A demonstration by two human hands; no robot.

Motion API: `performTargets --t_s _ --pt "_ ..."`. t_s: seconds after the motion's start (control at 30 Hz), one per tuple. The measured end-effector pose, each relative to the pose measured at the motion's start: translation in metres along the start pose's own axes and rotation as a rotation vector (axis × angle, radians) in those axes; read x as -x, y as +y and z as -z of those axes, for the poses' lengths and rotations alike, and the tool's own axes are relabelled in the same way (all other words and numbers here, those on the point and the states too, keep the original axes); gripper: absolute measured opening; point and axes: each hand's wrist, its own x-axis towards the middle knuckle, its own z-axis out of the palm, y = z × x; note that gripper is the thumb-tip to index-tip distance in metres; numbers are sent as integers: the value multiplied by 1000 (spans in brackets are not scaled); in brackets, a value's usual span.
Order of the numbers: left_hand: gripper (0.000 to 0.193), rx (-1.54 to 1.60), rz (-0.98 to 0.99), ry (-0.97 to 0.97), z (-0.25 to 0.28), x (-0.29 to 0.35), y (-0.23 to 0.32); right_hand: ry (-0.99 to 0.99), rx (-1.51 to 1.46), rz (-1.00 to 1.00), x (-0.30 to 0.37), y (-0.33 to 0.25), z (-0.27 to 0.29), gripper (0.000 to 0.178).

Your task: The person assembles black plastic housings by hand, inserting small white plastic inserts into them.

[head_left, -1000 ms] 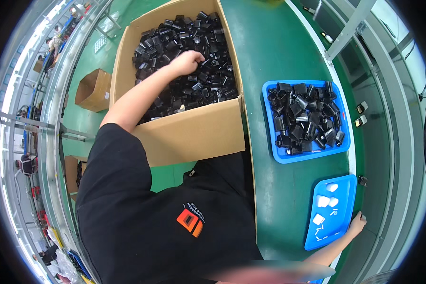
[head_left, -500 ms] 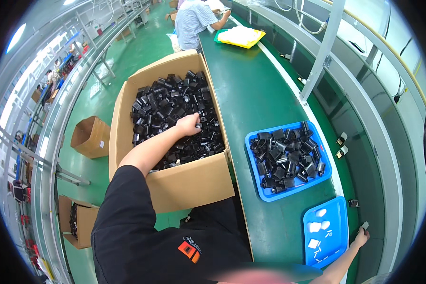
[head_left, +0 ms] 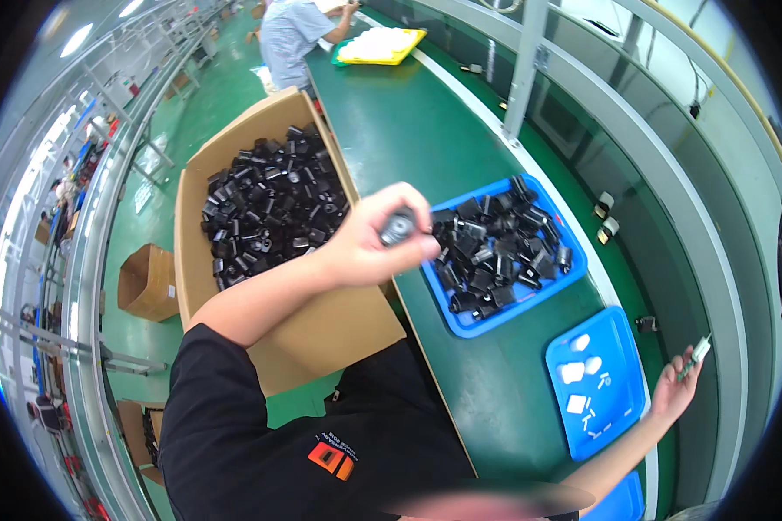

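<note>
My left hand is closed round a black plastic housing, held in the air between the carton and the blue tray with its round open end showing. At the far right, over the belt line, my right hand pinches a small green circuit board with a pale part at its top end. Loose black housings fill the large cardboard carton at my left. More of them lie heaped in the blue tray on the green bench. Small white pieces sit in the smaller blue tray.
Several small dark-and-metal parts stand along the green belt line beyond the bench. A metal post rises at the bench's far edge. Farther up are a yellow tray and a person in grey. Another carton stands on the floor.
My left hand has come up out of the carton to the right, holding a black housing. My right hand has risen with the circuit board. The view has shifted toward the right.
</note>
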Motion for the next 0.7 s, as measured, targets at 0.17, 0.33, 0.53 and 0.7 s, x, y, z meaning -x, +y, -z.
performTargets --t_s 0.17,0.33,0.53,0.7 --pt "42 91 -223 -422 -81 -33 -26 -61 -114 -43 38 52 -107 47" --pt "44 19 -476 -354 -93 -33 -52 -129 -249 -177 25 139 -229 40" --pt "52 250 -314 -314 -106 -26 -71 -235 -207 -309 50 180 -248 43" --pt "51 95 -238 -274 -101 -23 -73 -274 69 -328 56 182 -259 41"
